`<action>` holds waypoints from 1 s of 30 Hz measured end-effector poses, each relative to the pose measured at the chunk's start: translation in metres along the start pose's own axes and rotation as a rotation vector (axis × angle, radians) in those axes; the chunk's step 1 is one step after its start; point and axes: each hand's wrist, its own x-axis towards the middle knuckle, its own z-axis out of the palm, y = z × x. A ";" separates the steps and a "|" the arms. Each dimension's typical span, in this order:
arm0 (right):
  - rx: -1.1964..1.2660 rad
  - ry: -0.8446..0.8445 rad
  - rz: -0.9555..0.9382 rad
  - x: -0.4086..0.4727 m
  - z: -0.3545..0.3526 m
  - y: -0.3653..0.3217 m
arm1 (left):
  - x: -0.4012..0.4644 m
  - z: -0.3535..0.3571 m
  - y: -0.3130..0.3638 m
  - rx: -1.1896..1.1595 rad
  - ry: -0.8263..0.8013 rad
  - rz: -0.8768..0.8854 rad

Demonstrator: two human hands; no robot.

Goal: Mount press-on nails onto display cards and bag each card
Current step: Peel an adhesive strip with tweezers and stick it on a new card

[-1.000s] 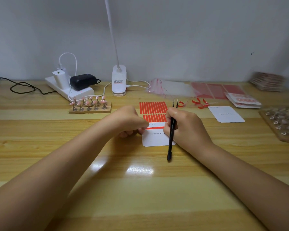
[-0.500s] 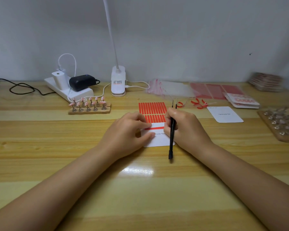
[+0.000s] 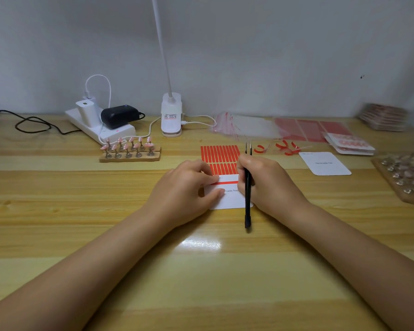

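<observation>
On the pale striped wooden counter (image 3: 201,271), the left hand (image 3: 184,194) presses its fingertips and thumb on a white rounded display card (image 3: 232,199) that bears a red adhesive strip (image 3: 227,182), while the right hand (image 3: 270,185) grasps slim black tweezers (image 3: 248,187) whose tips point away toward the wall. Just behind the card lies a sheet of red adhesive strips (image 3: 220,154). Pink press-on nails stand on small pegs in a wooden block (image 3: 129,150) to the left, a second white card (image 3: 324,163) lies to the right, and clear bags (image 3: 244,126) lie near the wall.

wooden table (image 3: 201,271), display card (image 3: 232,201), power strip (image 3: 101,131)
</observation>
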 end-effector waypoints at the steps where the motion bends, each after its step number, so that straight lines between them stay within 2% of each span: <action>1: -0.010 -0.006 0.007 0.000 0.000 0.000 | 0.000 0.000 0.000 0.007 0.001 0.000; 10: -0.026 -0.063 0.063 0.004 -0.003 -0.005 | -0.003 0.002 0.003 0.055 0.010 -0.011; 22: -0.060 -0.007 0.108 -0.001 -0.009 0.003 | -0.003 0.002 0.005 0.048 0.007 -0.027; 27: 0.038 0.115 0.165 -0.003 -0.007 0.012 | -0.003 0.002 0.006 0.041 0.007 -0.032; 30: 0.050 0.247 -0.021 -0.003 -0.007 0.005 | -0.003 0.002 0.006 0.046 0.009 -0.036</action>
